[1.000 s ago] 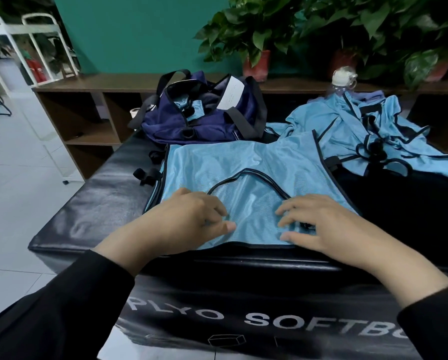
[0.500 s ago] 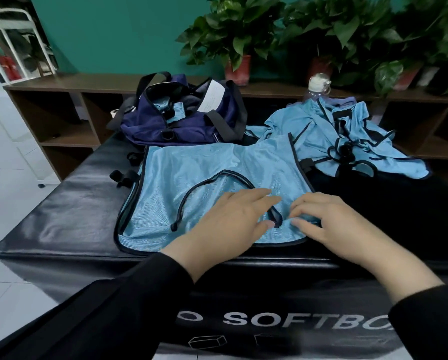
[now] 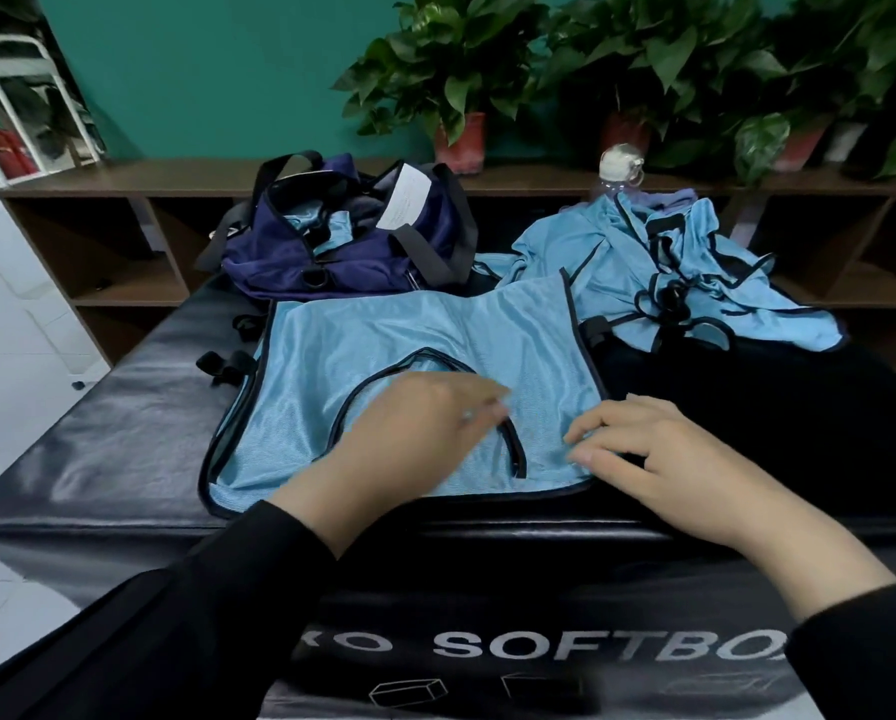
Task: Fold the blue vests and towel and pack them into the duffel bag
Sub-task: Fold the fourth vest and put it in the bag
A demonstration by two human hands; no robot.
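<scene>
A light blue vest (image 3: 425, 335) with black trim lies flat on the black soft box (image 3: 123, 449). My left hand (image 3: 414, 439) lies on the vest over its neck opening, blurred by motion, fingers stretched toward the right. My right hand (image 3: 643, 454) rests on the vest's near right corner with fingers bent, fingertips on the fabric. The navy duffel bag (image 3: 341, 241) stands open at the back left with blue fabric inside. A heap of more blue vests (image 3: 659, 272) lies at the back right.
A water bottle (image 3: 620, 171) stands behind the heap. A low wooden shelf (image 3: 123, 236) with potted plants (image 3: 456, 80) runs behind the box. White tiled floor lies to the left.
My left hand slid from the vest's near left part across to its middle, beside the right hand. My right hand stayed on the near right corner. The view shifted left.
</scene>
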